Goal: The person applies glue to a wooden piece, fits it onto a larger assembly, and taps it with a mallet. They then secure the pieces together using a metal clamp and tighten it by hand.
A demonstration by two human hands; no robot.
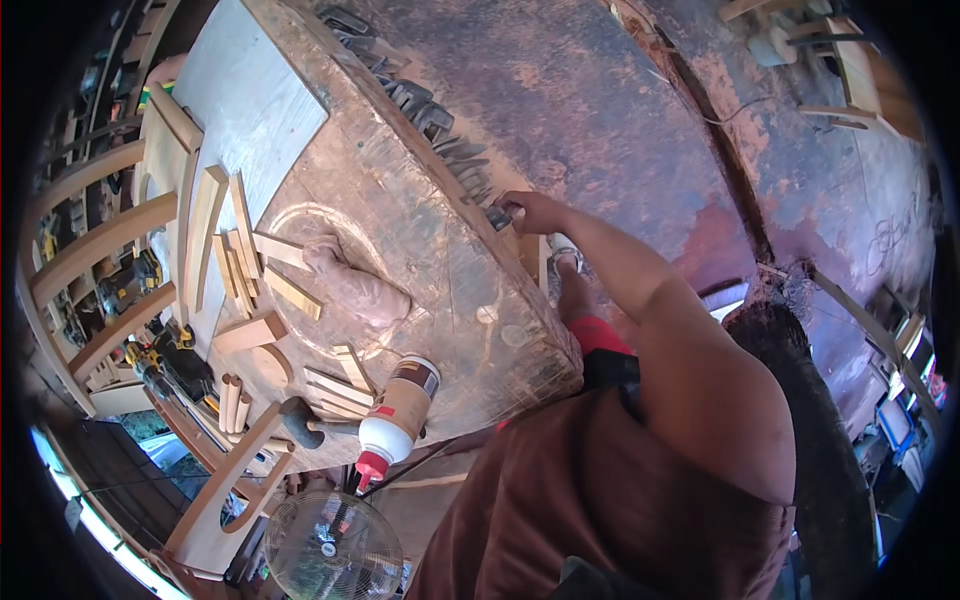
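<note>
My right hand [531, 212] reaches down to the side of the wooden workbench [450, 260], its fingers closed on a dark metal clamp [498, 217]. More clamps [425, 110] hang in a row along that same edge. My left hand is out of view. On the bench top lies a crumpled pinkish bundle [360, 285], possibly cloth. A glue bottle [400, 405] with a white shoulder and red cap rests near the bench's near end. Beside it is a dark-headed mallet [300, 422].
Wooden strips and blocks [250, 332] are scattered over the bench near a pale board [250, 90]. A curved wooden frame [110, 240] stands at the left, with drills [150, 365] behind it. A fan [333, 548] stands below. A post [800, 400] rises at the right.
</note>
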